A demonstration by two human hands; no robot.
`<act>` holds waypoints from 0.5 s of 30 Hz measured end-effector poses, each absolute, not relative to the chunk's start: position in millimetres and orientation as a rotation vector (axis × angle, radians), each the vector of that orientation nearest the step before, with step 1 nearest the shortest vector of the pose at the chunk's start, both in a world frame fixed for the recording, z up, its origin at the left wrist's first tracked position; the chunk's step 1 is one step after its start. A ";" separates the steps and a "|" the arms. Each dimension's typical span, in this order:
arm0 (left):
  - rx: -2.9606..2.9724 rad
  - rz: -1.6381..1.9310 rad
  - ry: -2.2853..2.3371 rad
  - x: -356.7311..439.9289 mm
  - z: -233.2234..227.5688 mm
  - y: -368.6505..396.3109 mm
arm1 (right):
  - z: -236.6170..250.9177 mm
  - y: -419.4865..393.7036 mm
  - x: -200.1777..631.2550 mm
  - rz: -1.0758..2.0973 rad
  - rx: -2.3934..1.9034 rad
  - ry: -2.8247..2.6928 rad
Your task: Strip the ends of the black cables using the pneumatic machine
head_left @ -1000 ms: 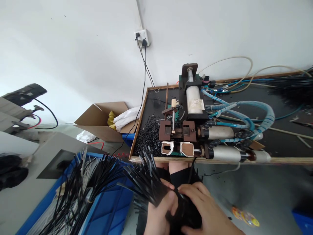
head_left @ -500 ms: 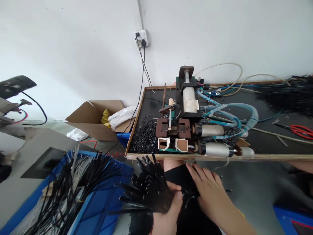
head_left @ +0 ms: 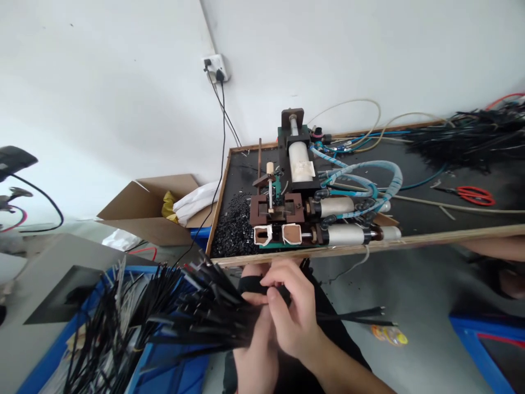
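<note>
Head view: from where I stand, the person's left hand is wrapped around a big bunch of long, thin black wires, low down in front of the dark table with a wooden edge. Their ends fan out to the left, near a blue plastic bin with black and white wires in it. The right hand touches the left one, fingers bent, but I can't tell if they pinch a wire. On the table sits a brown metal machine with fat silver tubes, beside a heap of tiny black bits
</note>
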State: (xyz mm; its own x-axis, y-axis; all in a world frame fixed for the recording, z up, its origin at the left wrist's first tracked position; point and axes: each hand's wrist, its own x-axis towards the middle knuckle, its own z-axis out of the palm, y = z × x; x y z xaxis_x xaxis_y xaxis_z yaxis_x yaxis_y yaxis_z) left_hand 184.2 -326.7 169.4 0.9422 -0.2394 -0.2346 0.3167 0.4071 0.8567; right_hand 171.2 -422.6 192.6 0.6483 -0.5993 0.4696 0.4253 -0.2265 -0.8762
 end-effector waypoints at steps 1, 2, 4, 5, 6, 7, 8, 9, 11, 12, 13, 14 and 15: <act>1.073 -0.345 0.086 184.3 173.9 -324.6 | 189.6 -424.6 171.6 -0.905 -1.554 0.129; 1.048 -0.345 0.097 184.8 177.9 -322.6 | 185.1 -426.8 170.9 -0.866 -1.572 0.102; 1.005 -0.374 0.076 188.1 183.9 -318.7 | 172.9 -431.1 168.1 -0.817 -1.606 0.028; 0.991 -0.390 0.048 190.8 185.8 -316.7 | 166.4 -433.3 167.0 -0.799 -1.623 -0.022; 0.980 -0.401 0.018 193.9 187.3 -314.7 | 160.3 -435.5 166.4 -0.773 -1.642 -0.083; 0.971 -0.405 -0.011 197.2 188.7 -312.8 | 155.2 -437.6 166.3 -0.742 -1.650 -0.146; 0.964 -0.403 -0.029 200.4 190.2 -311.3 | 151.5 -439.7 166.6 -0.707 -1.642 -0.197; 0.960 -0.397 -0.030 203.1 192.1 -310.2 | 149.2 -441.6 167.0 -0.676 -1.619 -0.232; 0.971 -0.385 -0.014 206.3 196.7 -309.6 | 148.3 -444.5 167.9 -0.657 -1.560 -0.248; 0.982 -0.383 -0.008 206.8 199.3 -310.1 | 149.1 -445.4 168.0 -0.658 -1.543 -0.247; 0.997 -0.379 0.005 206.6 201.8 -311.0 | 150.5 -445.9 167.9 -0.660 -1.542 -0.249; 1.012 -0.377 0.020 206.0 204.1 -312.3 | 152.1 -446.1 167.5 -0.660 -1.556 -0.254; 1.027 -0.377 0.030 205.1 205.8 -313.9 | 153.9 -446.1 166.9 -0.660 -1.571 -0.256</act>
State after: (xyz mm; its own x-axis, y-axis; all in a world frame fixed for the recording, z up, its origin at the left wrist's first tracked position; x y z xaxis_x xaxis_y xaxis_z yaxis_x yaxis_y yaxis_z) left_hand 205.1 -313.9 205.8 0.9353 -0.2922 -0.1997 0.3204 0.4591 0.8286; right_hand 166.9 -446.1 153.9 0.8055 -0.2222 0.5493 0.5347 -0.1267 -0.8355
